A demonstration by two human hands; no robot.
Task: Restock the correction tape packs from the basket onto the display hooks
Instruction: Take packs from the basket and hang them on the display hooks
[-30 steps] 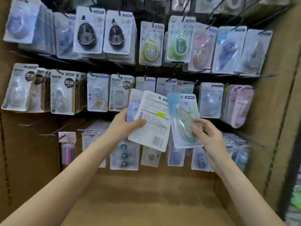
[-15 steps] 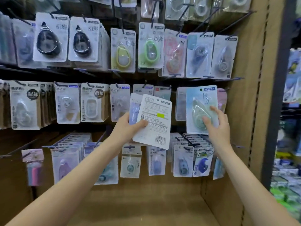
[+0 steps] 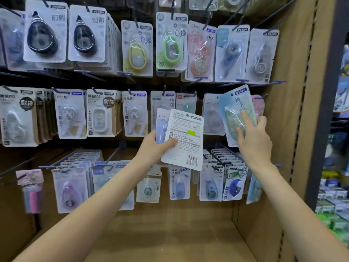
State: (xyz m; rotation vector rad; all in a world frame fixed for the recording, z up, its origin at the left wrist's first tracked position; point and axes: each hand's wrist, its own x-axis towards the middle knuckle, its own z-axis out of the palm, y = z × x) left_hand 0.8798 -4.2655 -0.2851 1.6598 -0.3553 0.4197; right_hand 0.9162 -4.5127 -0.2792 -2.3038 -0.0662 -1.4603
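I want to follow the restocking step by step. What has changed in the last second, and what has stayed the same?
The right hand carried the light blue pack up and to the right, toward the right end of the middle row of hooks, where it now sits tilted. It is not clearly hung yet. The left hand keeps gripping the other packs, the front one back side out.

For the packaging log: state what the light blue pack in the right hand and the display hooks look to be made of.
Light blue pack: printed card backing, seemingly under a clear plastic blister; glare glints over the dispenser. Right hand holds it. Display hooks: thin, dark, straight rods, likely coated metal wire; finish too blurred to judge.
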